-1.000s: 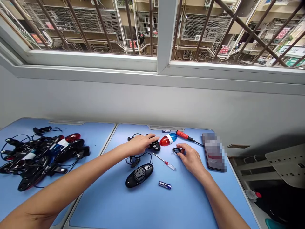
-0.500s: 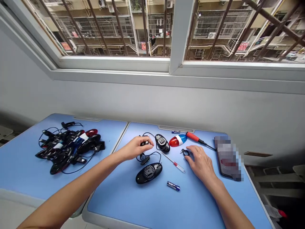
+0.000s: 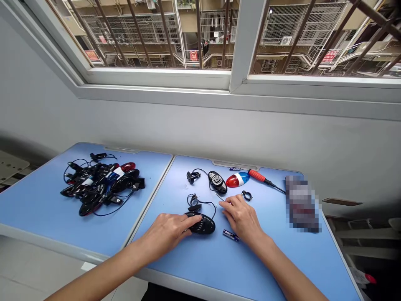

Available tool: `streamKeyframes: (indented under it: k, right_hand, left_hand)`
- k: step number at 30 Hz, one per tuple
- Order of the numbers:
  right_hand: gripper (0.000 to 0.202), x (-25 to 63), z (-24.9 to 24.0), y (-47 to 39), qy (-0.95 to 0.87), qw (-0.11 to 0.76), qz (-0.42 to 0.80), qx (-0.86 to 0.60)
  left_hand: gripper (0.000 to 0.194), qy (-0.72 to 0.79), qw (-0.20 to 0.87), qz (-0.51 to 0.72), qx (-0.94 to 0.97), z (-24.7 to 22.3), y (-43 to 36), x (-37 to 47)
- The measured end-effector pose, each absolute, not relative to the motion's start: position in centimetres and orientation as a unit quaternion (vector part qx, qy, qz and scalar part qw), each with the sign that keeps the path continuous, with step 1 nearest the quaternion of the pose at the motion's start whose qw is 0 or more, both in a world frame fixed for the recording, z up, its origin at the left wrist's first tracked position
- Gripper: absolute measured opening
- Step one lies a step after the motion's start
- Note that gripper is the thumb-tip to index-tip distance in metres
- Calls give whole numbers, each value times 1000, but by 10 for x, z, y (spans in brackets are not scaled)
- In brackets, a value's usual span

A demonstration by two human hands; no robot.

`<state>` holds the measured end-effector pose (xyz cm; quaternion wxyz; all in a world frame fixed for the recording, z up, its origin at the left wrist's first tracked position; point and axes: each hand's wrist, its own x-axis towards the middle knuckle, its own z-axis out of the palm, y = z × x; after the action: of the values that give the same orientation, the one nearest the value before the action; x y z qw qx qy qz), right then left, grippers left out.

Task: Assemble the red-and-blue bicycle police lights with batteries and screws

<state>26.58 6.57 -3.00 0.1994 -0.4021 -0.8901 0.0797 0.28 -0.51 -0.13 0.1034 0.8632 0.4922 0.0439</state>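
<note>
My left hand (image 3: 169,230) grips the left end of a black oval bike horn (image 3: 205,225), which lies grille-up on the table. A thin cable runs from it to a small black button piece (image 3: 194,207). My right hand (image 3: 240,216) is closed over a slim screwdriver (image 3: 220,197); only its metal shaft shows, the handle being hidden under the fingers. Just below that hand lies a blue battery (image 3: 231,235). Behind the hand is a black ring clamp (image 3: 247,195). A second black horn (image 3: 217,182) with its own clamp (image 3: 193,177) sits farther back.
A red, white and blue lens cover (image 3: 237,179), a red-handled screwdriver (image 3: 257,175) and another battery (image 3: 234,169) lie along the back. At right is a blurred phone (image 3: 302,205). Several similar horns (image 3: 103,184) are piled on the left table, below the window wall.
My left hand has let go of the farther horn's clamp and come down onto the nearer horn. My right hand has left the ring clamp and moved left onto the slim screwdriver.
</note>
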Motion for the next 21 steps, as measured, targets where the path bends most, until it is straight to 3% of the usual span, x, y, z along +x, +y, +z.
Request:
streamKeyframes:
  k: [6,11,16,21]
  right_hand:
    - [25,266,-27,69,-895,193,75,-395]
    - [31,296,-12,90,-819,247,59,-515]
    - [55,307,6,130,-862,131,28,-490]
    - [56,290,5,161,-899,85,47,-427]
  left_hand:
    - [34,470,65,121,872,-11,-19,-12]
    - [32,470,112,172,859,-13,-19,-20]
    - [31,469,138,138,861,16,14,-18]
    - [42,495,60,5,867,45,89,14]
